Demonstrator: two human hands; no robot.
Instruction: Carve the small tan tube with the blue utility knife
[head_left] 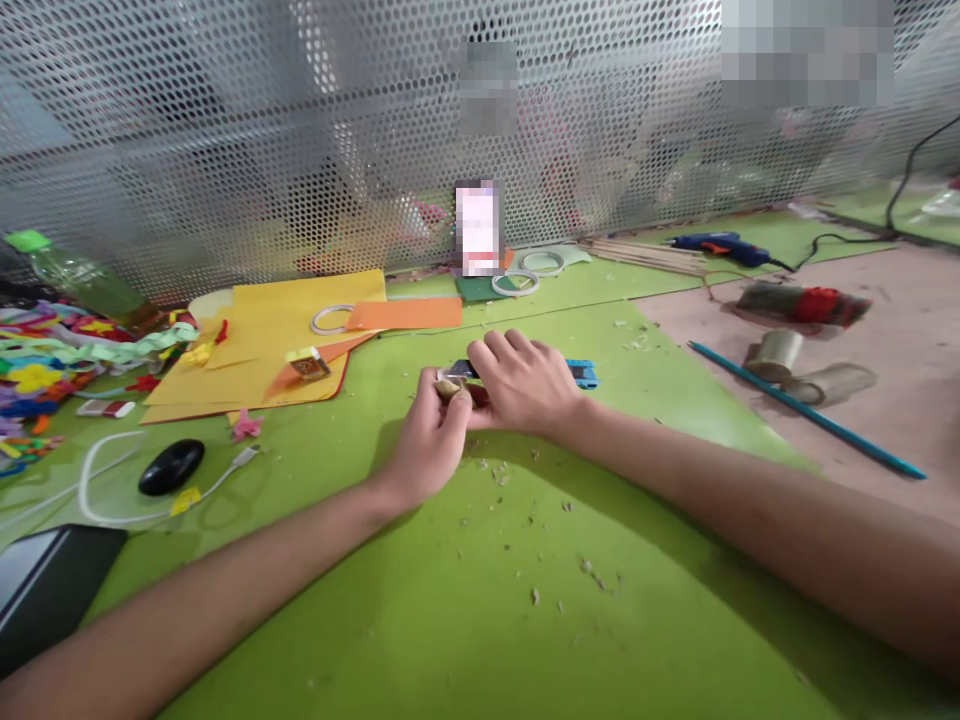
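Head view: mid-worktop [420,620], in from the far edge, the left hand [426,445] pinches a small tan piece [450,388] between thumb and fingers; the right hand [529,385] curls round a blue cutter [585,374], blade just beside the piece, pale scraps [535,597] strewn toward the near edge.

Bright diffuse light, soft shadows on the green tabletop [450,620], slight blur, wide-angle stretch toward edges.
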